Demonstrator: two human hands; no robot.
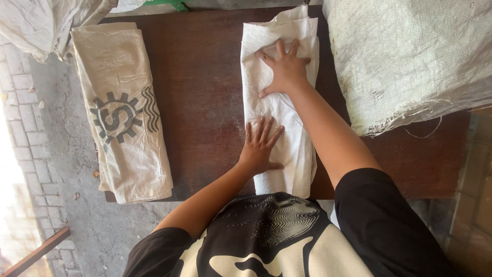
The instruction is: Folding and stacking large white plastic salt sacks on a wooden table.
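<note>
Folded white woven sack (279,110) lies mid-frame on dark wooden table (205,92). Left hand (260,146) flat, fingers spread, pins near end. Right hand (284,69) also flat and splayed on far end, gripping nothing, likely pressing folds down. Printed folded sack (123,107) parked left, big sack (405,56) upper right.

The folded sack (279,107) is plain white. The sack stack (123,107) at the side is cream, with a dark grey gear and wave print. The table (200,92) is dark reddish brown. The shirt (277,241) is black and cream.
</note>
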